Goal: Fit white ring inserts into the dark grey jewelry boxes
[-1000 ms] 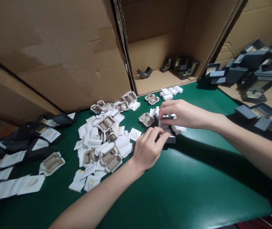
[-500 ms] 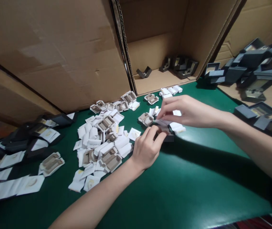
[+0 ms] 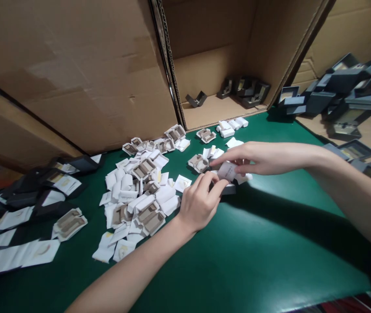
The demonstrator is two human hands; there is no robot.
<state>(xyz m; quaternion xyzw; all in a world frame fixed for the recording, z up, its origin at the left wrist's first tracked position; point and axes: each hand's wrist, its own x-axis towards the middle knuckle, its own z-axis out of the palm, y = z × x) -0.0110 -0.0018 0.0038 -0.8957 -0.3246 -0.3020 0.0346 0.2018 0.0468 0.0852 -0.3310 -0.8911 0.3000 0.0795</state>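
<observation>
My left hand (image 3: 201, 201) is curled round a small dark grey box (image 3: 228, 188) on the green table (image 3: 253, 243), thumb and fingers gripping its near side. My right hand (image 3: 250, 157) reaches in from the right and pinches a small white card insert (image 3: 227, 170) just above that box. A small tan-lined white insert (image 3: 198, 162) lies just left of my right fingertips. A heap of white and tan inserts (image 3: 140, 195) spreads to the left of my left hand.
An open cardboard carton (image 3: 218, 65) lies on its side behind, with a few dark boxes (image 3: 244, 91) inside. More dark grey boxes (image 3: 342, 91) pile up at the right. Opened dark boxes with white cards (image 3: 25, 208) lie at the left edge.
My right hand has lifted slightly and turned, now holding a white insert out over the dark box. My left hand has stayed on the box.
</observation>
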